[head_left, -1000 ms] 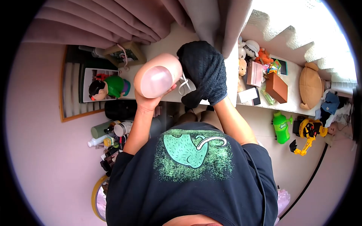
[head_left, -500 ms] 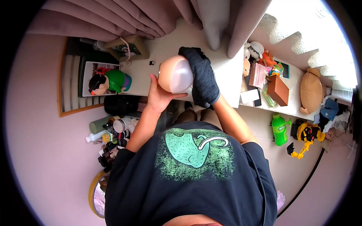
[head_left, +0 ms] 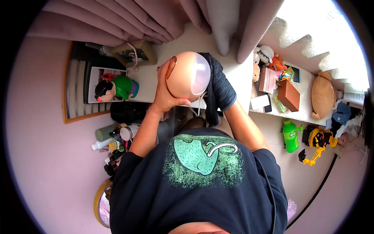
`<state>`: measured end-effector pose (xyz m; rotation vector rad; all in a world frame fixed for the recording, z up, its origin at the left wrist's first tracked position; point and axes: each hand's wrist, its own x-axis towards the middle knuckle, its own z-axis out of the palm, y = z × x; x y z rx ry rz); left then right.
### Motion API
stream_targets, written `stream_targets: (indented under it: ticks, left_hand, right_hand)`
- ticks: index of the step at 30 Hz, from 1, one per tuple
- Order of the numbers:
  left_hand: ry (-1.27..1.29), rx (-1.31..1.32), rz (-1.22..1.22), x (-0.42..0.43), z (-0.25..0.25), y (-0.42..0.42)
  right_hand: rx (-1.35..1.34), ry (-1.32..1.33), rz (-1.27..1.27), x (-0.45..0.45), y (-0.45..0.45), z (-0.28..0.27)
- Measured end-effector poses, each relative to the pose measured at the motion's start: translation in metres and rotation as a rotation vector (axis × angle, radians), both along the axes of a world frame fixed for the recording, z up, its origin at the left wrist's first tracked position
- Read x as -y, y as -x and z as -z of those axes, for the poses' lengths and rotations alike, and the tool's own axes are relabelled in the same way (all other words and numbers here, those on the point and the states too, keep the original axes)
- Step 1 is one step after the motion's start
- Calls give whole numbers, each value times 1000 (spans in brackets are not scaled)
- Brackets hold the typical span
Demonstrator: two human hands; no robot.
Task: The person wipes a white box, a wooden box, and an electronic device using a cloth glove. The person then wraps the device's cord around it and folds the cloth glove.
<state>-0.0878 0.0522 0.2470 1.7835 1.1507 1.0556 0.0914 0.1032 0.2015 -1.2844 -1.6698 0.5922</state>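
A round, glossy peach-and-white object (head_left: 182,76) is held up over the desk, a brown-orange patch on its left side. My left hand (head_left: 164,91) grips that side, its thumb low at the front and its fingers reaching around behind. On the white right side lies a black cloth (head_left: 216,80), draped over my right hand (head_left: 226,87) and hanging toward my lap. The cloth covers the fingers of that hand. A thin white cord (head_left: 199,105) dangles below the round object.
The white desk (head_left: 239,78) carries a green-clothed figurine (head_left: 120,87) and a picture frame (head_left: 134,54) at left. Boxes, including a brown box (head_left: 288,95), and soft toys fill the right-hand ledge. A green bottle (head_left: 290,136) and yellow toy excavator (head_left: 317,148) stand lower right.
The round object has shifted slightly right and turned, bringing the brown-orange patch and white cord into view. My left fingers have moved up its side. The cloth now hangs lower and flatter.
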Motion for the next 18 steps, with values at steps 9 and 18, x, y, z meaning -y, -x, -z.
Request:
stream_targets:
  ticks: [9,18]
  left_hand:
    - [50,188,-182,-3,1,-27]
    - [122,298,-17,4,-4,-19]
  right_hand:
    - [136,-71,0,45,8,-133]
    - [-8,-214,-478,-22,-29,-106]
